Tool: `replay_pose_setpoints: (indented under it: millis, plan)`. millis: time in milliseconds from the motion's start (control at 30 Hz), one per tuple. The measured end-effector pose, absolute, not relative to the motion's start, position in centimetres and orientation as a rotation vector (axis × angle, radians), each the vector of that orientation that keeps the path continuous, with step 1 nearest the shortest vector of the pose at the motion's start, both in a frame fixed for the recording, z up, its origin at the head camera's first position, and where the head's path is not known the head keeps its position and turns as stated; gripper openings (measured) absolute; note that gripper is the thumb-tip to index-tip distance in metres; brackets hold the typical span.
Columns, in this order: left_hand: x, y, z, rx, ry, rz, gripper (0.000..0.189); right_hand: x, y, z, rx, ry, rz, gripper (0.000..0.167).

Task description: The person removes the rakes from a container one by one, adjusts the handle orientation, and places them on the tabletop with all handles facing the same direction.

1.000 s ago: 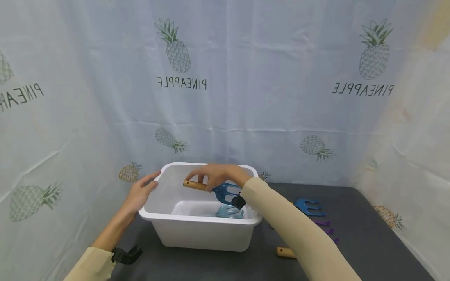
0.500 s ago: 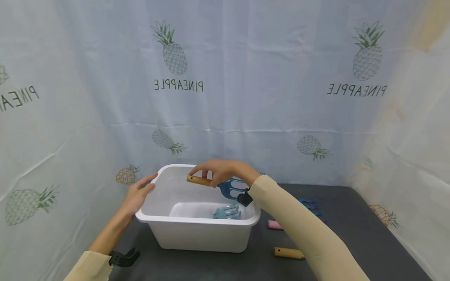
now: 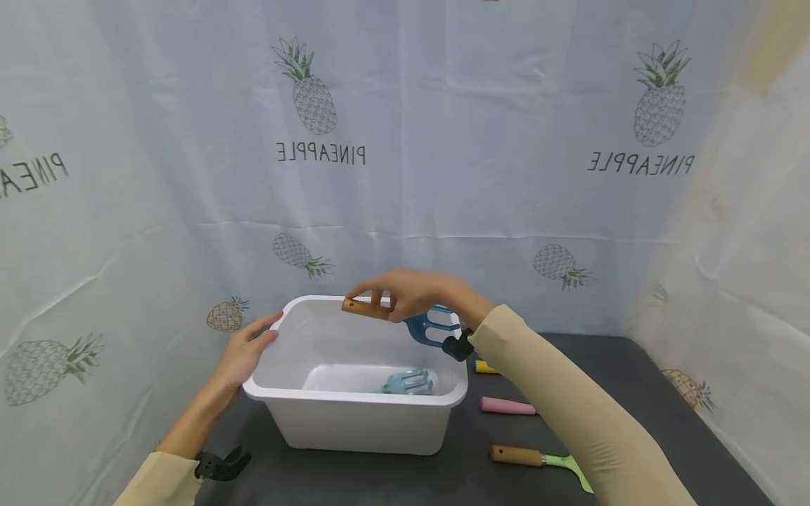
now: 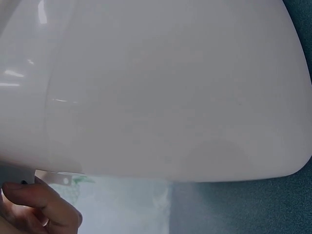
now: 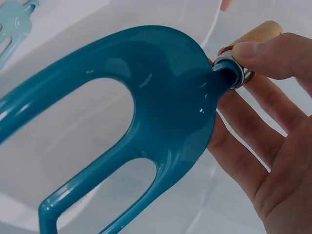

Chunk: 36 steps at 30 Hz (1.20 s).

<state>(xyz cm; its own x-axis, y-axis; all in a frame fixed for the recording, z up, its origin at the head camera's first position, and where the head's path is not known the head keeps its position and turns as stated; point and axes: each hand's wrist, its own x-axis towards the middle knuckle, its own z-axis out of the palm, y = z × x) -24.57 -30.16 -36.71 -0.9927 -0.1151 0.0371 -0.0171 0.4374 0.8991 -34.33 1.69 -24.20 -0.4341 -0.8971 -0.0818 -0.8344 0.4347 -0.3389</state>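
My right hand grips a blue hand fork by its wooden handle, over the white basin. In the right wrist view, the thumb lies by the metal collar below the fork's blue head. My left hand touches the basin's left rim from outside, thumb and index finger extended. The left wrist view shows the basin's outer wall and part of that hand. On the basin floor lies a pale blue fork-like tool, its handle hidden by the front wall.
Right of the basin on the dark table are a pink handle, a yellow one and a tool with a wooden handle and light green head. My right sleeve covers part of them. A pineapple-print curtain surrounds the table.
My right hand has risen and moved right with the blue hand fork still in its grip. The left hand stays at the rim. The pink handle and green-headed tool are now more exposed.
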Motion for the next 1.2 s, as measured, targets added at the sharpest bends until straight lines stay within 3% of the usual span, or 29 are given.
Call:
replay_pose_setpoints:
  millis: [633,1200]
  plan:
    - [-24.5,-30.2,-36.9,0.124,-2.603,-1.609,0.057,-31.7,9.2,-21.7,-1.486,2.552,-0.209,0.075]
    - [-24.7,-30.3,-36.9,0.103,-2.620,-1.596,0.058,-32.2,20.1,-25.5,-1.466,2.746,-0.190,0.074]
